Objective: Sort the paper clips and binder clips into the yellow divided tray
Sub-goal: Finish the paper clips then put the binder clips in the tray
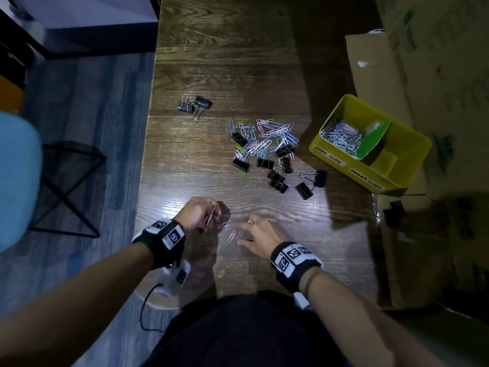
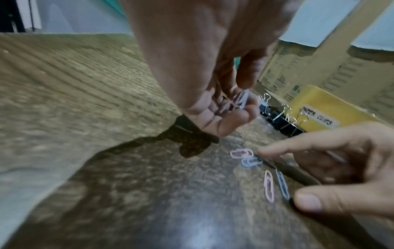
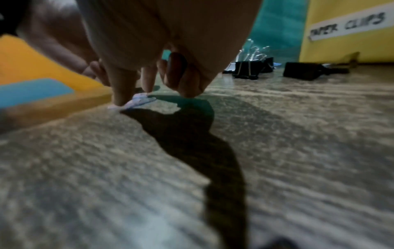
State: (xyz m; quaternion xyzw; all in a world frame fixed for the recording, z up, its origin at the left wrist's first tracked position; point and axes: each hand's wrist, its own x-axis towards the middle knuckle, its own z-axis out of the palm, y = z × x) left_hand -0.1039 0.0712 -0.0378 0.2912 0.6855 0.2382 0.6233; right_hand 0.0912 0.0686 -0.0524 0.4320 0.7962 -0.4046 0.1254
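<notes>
My left hand (image 1: 211, 215) hovers near the table's front edge, fingers curled round a few paper clips (image 2: 236, 104). Just right of it, my right hand (image 1: 242, 234) lies spread low over several loose pink and blue paper clips (image 1: 230, 231), its fingertips (image 3: 121, 99) touching one clip (image 3: 138, 101) on the wood. In the left wrist view its index finger and thumb bracket a blue clip (image 2: 282, 185). A mixed pile of paper clips and black binder clips (image 1: 262, 147) lies mid-table. At the right stands the yellow divided tray (image 1: 330, 152), with paper clips (image 1: 341, 136) in its left compartment.
Two black binder clips (image 1: 194, 104) lie apart at the far left of the table. Cardboard boxes (image 1: 383, 75) crowd the right side, with one binder clip (image 1: 394, 213) on a flap. The table's left edge (image 1: 148, 154) drops to the floor beside a blue chair (image 1: 16, 181).
</notes>
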